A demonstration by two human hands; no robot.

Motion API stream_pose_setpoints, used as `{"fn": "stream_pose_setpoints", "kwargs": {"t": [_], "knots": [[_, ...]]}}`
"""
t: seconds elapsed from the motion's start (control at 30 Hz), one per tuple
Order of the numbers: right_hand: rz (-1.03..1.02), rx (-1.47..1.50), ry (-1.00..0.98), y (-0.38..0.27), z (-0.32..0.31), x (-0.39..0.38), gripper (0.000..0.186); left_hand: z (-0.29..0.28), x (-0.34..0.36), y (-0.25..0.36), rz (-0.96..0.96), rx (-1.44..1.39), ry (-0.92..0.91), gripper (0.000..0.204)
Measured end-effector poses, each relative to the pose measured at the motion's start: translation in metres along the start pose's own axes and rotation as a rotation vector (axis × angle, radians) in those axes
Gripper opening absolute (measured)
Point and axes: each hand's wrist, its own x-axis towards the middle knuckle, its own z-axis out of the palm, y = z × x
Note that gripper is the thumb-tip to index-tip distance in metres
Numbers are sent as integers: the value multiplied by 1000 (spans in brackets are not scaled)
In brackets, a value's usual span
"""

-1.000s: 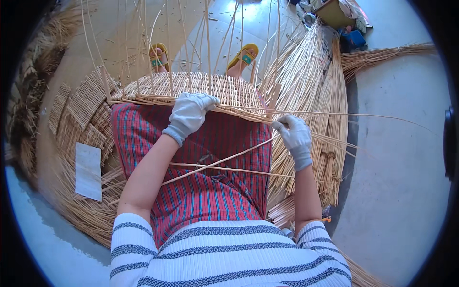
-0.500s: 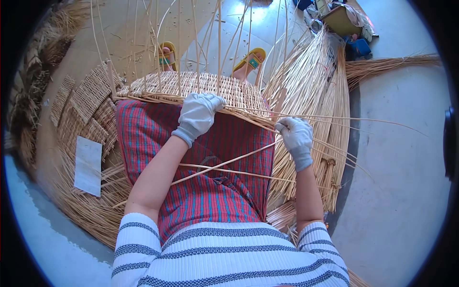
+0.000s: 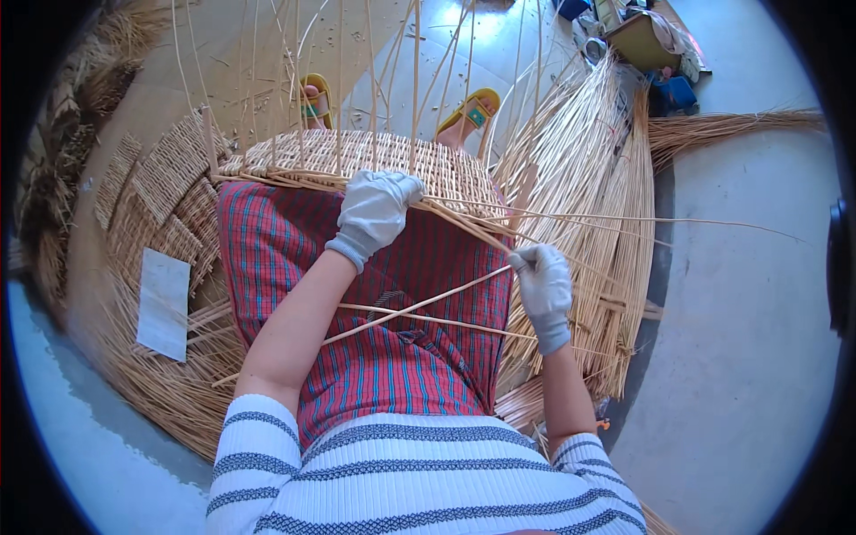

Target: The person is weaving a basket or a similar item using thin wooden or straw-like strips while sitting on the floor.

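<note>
A woven wicker panel (image 3: 303, 153) with upright stakes (image 3: 416, 85) lies across my lap on a red plaid cloth (image 3: 267, 259). My left hand (image 3: 379, 207), in a pale work glove, is closed over the panel's near edge, its fingertips pinching the weaving there. To the right, my gloved right hand (image 3: 542, 275) is closed on wicker strands (image 3: 481, 234) that run out from that edge. It sits lower than the left hand and apart from the panel. A longer loose strand (image 3: 660, 219) stretches off to the right above it. Two strands cross over the cloth below.
Stacked woven panels (image 3: 169, 178) and a flat white sheet (image 3: 163, 303) lie at left, beside loose wicker. A large bundle of pale wicker (image 3: 597, 160) spreads on the right. Sandalled feet (image 3: 464, 120) show beyond the panel. A blue container (image 3: 675, 92) stands at far right.
My right hand has moved down and slightly left, drawing its strands lower and away from the panel's edge. My left hand stays at nearly the same spot on the edge.
</note>
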Motion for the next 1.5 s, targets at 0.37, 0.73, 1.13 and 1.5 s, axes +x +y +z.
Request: {"fn": "stream_pose_setpoints", "kwargs": {"t": [0.37,0.73,1.13,1.5], "knots": [[881,1155,134,18,19,16,37,-1,3,6,-78,37,-65,11],[-98,661,-176,-102,69,204,35,4,-6,16,72,144,46,30],[121,586,-357,-128,92,229,44,24,0,29,115,190,74,31],[412,855,-704,-92,2,88,38,13,16,22,88,65,-123,19]]}}
